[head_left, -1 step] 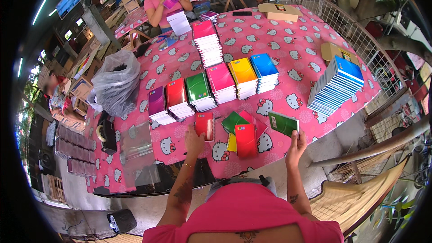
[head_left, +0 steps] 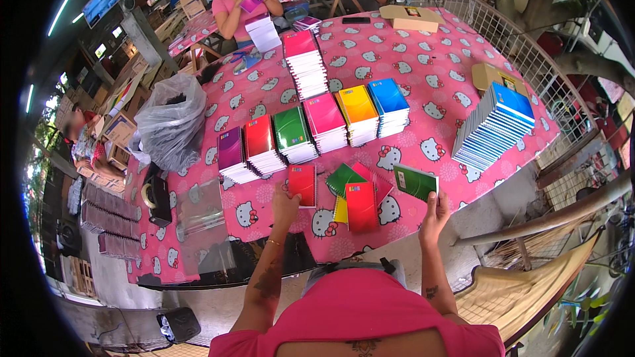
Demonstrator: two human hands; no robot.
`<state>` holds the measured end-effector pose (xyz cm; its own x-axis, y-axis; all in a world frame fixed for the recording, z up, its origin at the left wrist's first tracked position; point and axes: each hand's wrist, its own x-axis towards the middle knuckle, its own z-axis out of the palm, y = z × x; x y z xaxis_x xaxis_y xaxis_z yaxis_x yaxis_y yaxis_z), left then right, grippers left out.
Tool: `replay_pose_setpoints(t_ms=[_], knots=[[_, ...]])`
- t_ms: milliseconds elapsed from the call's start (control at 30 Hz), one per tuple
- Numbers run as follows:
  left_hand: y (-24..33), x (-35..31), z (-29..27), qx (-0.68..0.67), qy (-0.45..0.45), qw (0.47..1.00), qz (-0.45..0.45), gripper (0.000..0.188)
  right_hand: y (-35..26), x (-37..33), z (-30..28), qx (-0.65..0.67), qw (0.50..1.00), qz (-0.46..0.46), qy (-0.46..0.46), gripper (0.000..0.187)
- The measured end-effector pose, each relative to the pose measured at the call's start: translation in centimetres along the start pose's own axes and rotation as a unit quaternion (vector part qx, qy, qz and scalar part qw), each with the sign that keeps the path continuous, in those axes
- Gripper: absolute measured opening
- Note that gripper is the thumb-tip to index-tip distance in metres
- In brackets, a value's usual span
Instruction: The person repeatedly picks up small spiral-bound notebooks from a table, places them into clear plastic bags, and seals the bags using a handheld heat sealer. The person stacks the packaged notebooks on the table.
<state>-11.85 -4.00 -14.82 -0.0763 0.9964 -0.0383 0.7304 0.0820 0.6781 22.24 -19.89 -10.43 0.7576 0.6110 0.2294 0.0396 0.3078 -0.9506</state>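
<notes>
My left hand (head_left: 286, 203) grips a red spiral notebook (head_left: 302, 184) by its lower left edge, low over the table. In my right hand (head_left: 434, 213) a green notebook (head_left: 415, 182) is pinched at its lower right corner, tilted above the tabletop. Between the hands lies a loose overlapping pile: a red notebook (head_left: 361, 207) on top, with a green one (head_left: 341, 178), a pink one (head_left: 383, 185) and a yellow one (head_left: 340, 211) partly covered. Just beyond runs a row of stacks: purple (head_left: 231, 145), red (head_left: 258, 135), green (head_left: 292, 127), pink (head_left: 324, 114), yellow (head_left: 358, 104) and blue (head_left: 388, 96).
A tall pink-topped stack (head_left: 305, 66) rises behind the row. Blue notebooks (head_left: 496, 122) are piled at the right, beside an open carton (head_left: 489, 74). Plastic bags (head_left: 172, 119) and a tape dispenser (head_left: 157, 201) sit left. Across the table a person (head_left: 231, 10) holds a purple notebook.
The red notebook in my left hand has turned very slightly. Otherwise both hands and the stacks look the same.
</notes>
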Motion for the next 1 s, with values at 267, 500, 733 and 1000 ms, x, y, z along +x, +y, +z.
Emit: replay_pose_setpoints(t_ms=[267,500,733,1000], knots=[[12.9,-2.9,-3.4,-0.32,-0.096,0.922,0.195,0.038,0.2,0.7,0.5,0.004,1.0,-0.012,-0.012,0.018],[13.0,1.2,0.2,-0.027,-0.276,0.841,0.465,0.04,-0.2,0.9,1.3,0.028,1.0,-0.01,0.001,0.022],[17.7,2.2,3.8,0.023,-0.069,0.84,0.538,0.048,-0.8,0.0,0.7,-0.011,1.0,-0.021,0.02,0.024],[23.4,10.4,4.9,0.072,0.107,0.826,0.549,0.033,-1.6,-1.4,1.4,-0.154,0.975,-0.151,-0.055,0.018]])
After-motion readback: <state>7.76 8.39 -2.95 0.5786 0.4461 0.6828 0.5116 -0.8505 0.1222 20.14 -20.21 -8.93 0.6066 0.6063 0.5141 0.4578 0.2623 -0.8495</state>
